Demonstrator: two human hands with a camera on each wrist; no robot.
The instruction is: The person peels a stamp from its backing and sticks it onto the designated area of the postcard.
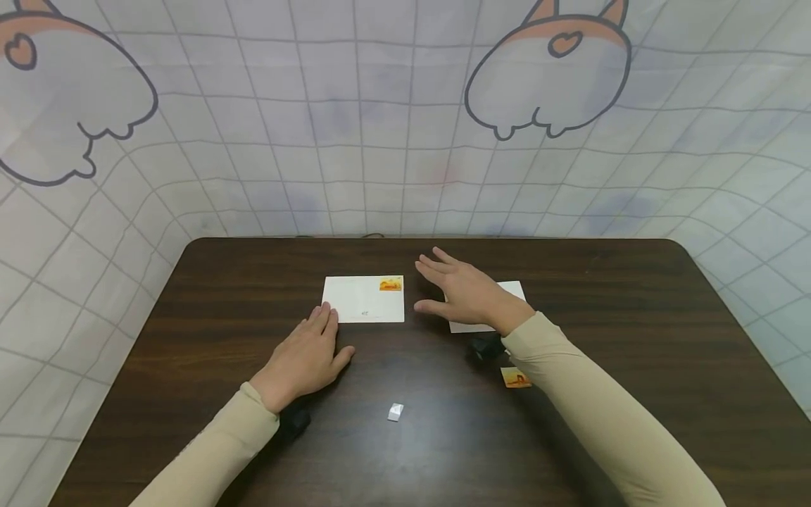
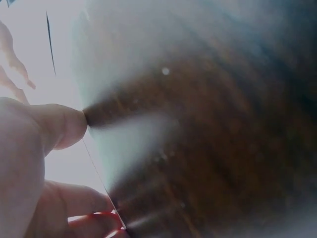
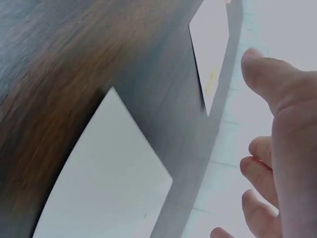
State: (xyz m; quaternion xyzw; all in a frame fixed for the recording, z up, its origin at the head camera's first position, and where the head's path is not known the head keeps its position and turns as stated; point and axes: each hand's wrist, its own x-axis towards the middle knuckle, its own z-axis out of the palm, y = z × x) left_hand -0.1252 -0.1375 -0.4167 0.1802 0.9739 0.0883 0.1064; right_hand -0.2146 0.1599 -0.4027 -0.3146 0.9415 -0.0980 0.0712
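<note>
A white rectangular card (image 1: 364, 301) lies on the dark table, with an orange-and-yellow stamp (image 1: 391, 283) at its upper right corner. My left hand (image 1: 304, 359) lies palm down, fingers extended, its fingertips touching the card's lower left corner. Over a second white card (image 1: 467, 328), my right hand (image 1: 469, 289) stretches with spread fingers, hiding much of that card. In the right wrist view this second card (image 3: 109, 173) lies flat, apart from the fingers, with the stamped card (image 3: 210, 44) beyond it. The left wrist view is hazy and shows the thumb (image 2: 64, 124) near the tabletop.
An orange stamp-like piece (image 1: 516, 377) lies beside my right forearm. A small white scrap (image 1: 395, 412) sits near the middle front of the table (image 1: 190, 366). Behind the table's far edge hangs a white grid-patterned curtain (image 1: 386, 127).
</note>
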